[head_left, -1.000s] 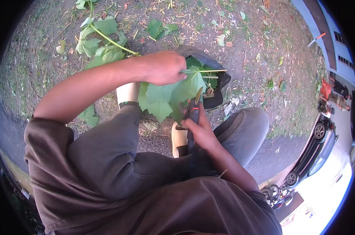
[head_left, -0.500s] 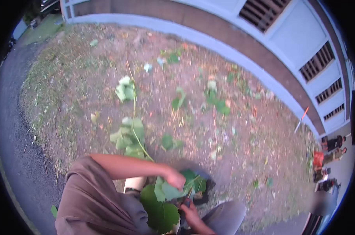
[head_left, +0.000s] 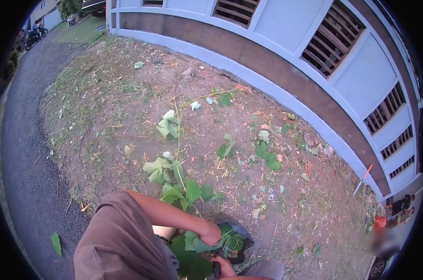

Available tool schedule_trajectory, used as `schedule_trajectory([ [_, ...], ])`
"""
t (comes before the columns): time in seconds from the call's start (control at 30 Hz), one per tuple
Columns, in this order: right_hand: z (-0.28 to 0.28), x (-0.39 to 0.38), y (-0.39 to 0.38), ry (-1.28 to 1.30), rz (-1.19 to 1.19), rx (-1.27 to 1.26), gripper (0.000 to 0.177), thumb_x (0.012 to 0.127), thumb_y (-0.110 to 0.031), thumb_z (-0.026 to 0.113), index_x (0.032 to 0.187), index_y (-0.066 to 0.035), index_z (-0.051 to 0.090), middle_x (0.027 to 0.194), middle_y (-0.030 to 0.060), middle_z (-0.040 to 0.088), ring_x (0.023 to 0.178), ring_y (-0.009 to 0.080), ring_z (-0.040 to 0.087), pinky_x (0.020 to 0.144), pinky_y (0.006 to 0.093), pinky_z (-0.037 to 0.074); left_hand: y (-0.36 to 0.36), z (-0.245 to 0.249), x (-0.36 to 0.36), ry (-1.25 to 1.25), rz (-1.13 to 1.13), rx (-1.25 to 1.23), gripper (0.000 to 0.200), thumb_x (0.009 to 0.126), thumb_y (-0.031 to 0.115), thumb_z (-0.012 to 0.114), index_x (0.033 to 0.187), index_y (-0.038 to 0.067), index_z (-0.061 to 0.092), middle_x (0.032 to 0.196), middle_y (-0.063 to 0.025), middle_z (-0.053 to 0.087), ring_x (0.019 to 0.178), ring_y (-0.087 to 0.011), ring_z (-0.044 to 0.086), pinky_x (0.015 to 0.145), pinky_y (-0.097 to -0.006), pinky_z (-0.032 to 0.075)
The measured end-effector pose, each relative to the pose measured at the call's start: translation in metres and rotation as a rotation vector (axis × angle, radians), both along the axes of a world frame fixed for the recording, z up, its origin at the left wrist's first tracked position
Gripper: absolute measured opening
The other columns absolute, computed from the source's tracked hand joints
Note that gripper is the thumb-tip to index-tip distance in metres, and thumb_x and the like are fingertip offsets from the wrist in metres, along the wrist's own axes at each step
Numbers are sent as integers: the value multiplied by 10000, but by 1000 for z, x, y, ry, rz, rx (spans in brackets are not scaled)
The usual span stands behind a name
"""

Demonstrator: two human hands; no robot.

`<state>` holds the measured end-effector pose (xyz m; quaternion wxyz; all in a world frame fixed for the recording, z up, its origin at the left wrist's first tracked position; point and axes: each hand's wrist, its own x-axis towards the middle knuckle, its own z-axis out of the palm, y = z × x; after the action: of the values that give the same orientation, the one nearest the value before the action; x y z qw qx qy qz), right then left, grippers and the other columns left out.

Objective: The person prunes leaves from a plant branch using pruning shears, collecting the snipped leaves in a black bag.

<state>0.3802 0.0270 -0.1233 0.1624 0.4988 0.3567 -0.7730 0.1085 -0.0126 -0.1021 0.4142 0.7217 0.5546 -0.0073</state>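
Note:
My left hand (head_left: pixel 209 233) is closed over the stem side of a bunch of large green leaves (head_left: pixel 193 261), above a dark bag-like thing (head_left: pixel 245 232) that holds more leaves. Just below it, my right hand (head_left: pixel 224 267) has its fingers curled near the leaves, round a dark object that is mostly hidden. From the bag side a long green vine (head_left: pixel 179 154) runs up over the ground with leaves along it.
Dry soil with scattered leaves and twigs spreads ahead. A blue-white wall (head_left: pixel 291 23) with slatted openings curves along the right. An orange-tipped stick (head_left: pixel 363 179) leans near it. An asphalt path (head_left: pixel 24 140) lies left. People (head_left: pixel 400 204) stand far right.
The view has tilted and shifted, so the ground sits lower and more wall shows. More vine leaves show beside my left forearm. My right hand has moved closer under the leaves.

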Motion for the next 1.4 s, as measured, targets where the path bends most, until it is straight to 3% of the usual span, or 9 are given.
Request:
schedule_trajectory([
  [0.17, -64, 7, 16, 96, -88, 34, 343, 1021, -441, 775, 1164, -129, 762, 958, -15, 723, 828, 143, 647, 735, 328, 531, 6, -14, -1, -10, 1, 75, 405, 966, 270, 550, 1023, -35, 811, 1087, -290, 784, 1033, -493, 750, 944, -570, 583],
  [0.3, 11, -33, 28, 31, -80, -106, 233, 1067, -258, 661, 901, -167, 525, 811, -19, 489, 729, 154, 469, 728, 356, 430, 8, -32, 0, -29, 114, 192, 324, 914, 239, 606, 934, -13, 809, 972, -261, 791, 912, -468, 765, 832, -569, 603],
  [0.33, -51, -1, 44, 326, -20, -234, 178, 959, -192, 676, 1041, -36, 662, 857, 125, 699, 815, 281, 700, 819, 447, 576, 4, -43, 5, -45, 110, 213, 298, 902, 236, 625, 911, 0, 806, 945, -251, 791, 872, -451, 769, 794, -565, 607],
  [0.37, -9, -19, 27, 180, -143, -122, 172, 946, -237, 654, 908, -70, 650, 729, 143, 664, 716, 324, 678, 738, 465, 579, -1, -56, 4, -95, 155, 302, 270, 894, 225, 636, 847, 3, 783, 839, -236, 770, 755, -439, 757, 678, -571, 600],
  [0.47, 16, -25, 16, 5, -221, -99, 133, 939, -231, 675, 935, -102, 643, 791, 116, 688, 746, 291, 703, 731, 466, 597, -3, -52, -5, -199, 170, 179, 270, 895, 257, 645, 815, 37, 779, 813, -255, 742, 711, -420, 725, 667, -558, 573],
  [0.6, 21, -22, -1, 28, -182, 49, 489, 969, -188, 685, 1433, -74, 580, 1036, 67, 671, 913, 218, 688, 848, 370, 569, 4, -35, -33, -166, -22, 26, 448, 1078, 368, 533, 1028, -26, 741, 933, -290, 726, 867, -497, 693, 815, -587, 537],
  [0.83, 37, -22, -9, 74, -41, 109, 595, 925, -226, 728, 1465, -62, 540, 1026, 48, 639, 939, 151, 636, 876, 325, 497, 6, 3, -49, -165, -71, -230, 516, 1117, 396, 506, 1054, -75, 710, 981, -307, 723, 909, -491, 688, 850, -582, 515],
  [1.07, 35, -18, -13, 80, 181, 352, 600, 930, -222, 724, 1476, -31, 564, 995, 17, 638, 922, 126, 602, 840, 310, 493, 7, 14, -33, -89, -95, -163, 475, 1103, 358, 520, 1049, -61, 738, 982, -295, 745, 937, -498, 714, 877, -586, 544],
  [1.4, 29, -8, -20, 53, 158, 433, 568, 868, -305, 810, 1331, -11, 661, 966, 50, 672, 860, 183, 632, 778, 352, 513, -4, 30, 2, 240, -271, 42, 193, 907, 117, 650, 871, 62, 831, 857, -150, 796, 823, -345, 796, 703, -477, 638],
])
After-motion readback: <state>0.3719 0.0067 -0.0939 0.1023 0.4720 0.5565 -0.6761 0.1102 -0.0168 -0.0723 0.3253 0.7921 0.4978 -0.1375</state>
